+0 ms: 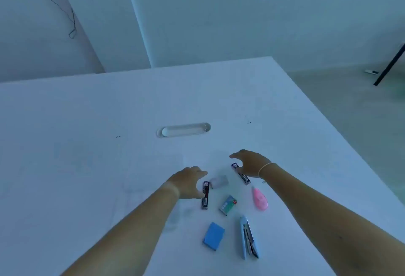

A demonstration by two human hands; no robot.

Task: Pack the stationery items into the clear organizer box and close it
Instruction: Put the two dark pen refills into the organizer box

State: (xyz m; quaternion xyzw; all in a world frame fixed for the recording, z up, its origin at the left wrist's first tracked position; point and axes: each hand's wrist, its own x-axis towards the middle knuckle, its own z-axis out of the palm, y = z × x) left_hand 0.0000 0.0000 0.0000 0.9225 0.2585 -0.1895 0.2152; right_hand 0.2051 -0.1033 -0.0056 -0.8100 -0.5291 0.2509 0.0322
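Several small stationery items lie together on the white table [87,144]. My left hand [188,182] hovers with fingers apart, its thumb at a dark lead-refill case [205,197]. My right hand [249,163] is spread open too, with its thumb beside a second dark lead case [242,175]. Between the hands lies a pale grey eraser [219,181]. Nearer to me are a green staple box [228,205], a pink correction tape [260,199], a blue pad [214,236] and a light-blue stapler [248,237]. Under my left forearm a faint clear outline [175,216] shows; I cannot tell whether it is the organizer box.
An oval cable slot [183,130] is set into the table beyond the hands. The table's right edge runs diagonally past my right arm, with floor and a black stand leg [390,63] beyond. White walls stand behind the table.
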